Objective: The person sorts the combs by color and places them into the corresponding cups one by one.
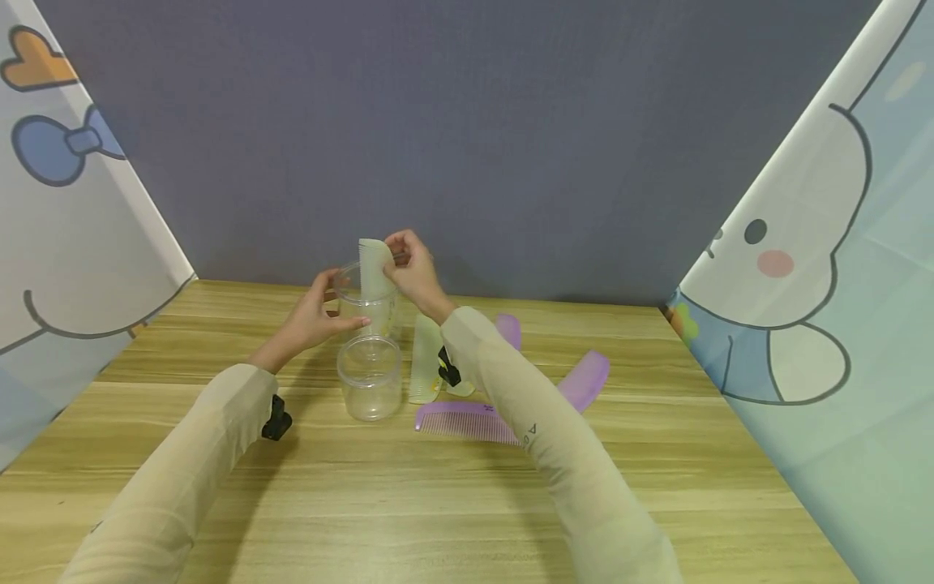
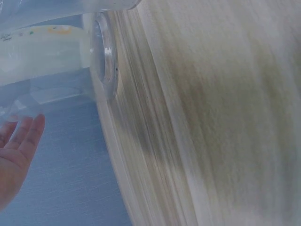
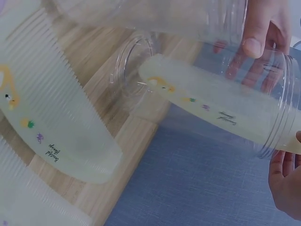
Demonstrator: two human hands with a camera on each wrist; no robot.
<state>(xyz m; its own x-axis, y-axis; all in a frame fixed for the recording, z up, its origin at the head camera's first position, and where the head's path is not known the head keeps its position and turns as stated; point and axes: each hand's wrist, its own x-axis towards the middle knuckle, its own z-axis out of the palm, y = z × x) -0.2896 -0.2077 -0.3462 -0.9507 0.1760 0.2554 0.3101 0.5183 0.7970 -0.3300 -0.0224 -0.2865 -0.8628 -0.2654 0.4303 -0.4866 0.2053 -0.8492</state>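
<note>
Two clear plastic jars stand one behind the other. My left hand holds the far jar, thumb in front; in the right wrist view its fingers show through the plastic. My right hand pinches the top of a pale green comb. Most of that comb is inside the far jar, upright in the head view, with its printed pattern visible through the wall in the right wrist view. The near jar stands just in front, below my left thumb.
Pale green combs lie right of the jars, partly under my right forearm. A purple comb lies nearer me. Two more purple pieces show past the sleeve. A grey wall panel rises behind the wooden table.
</note>
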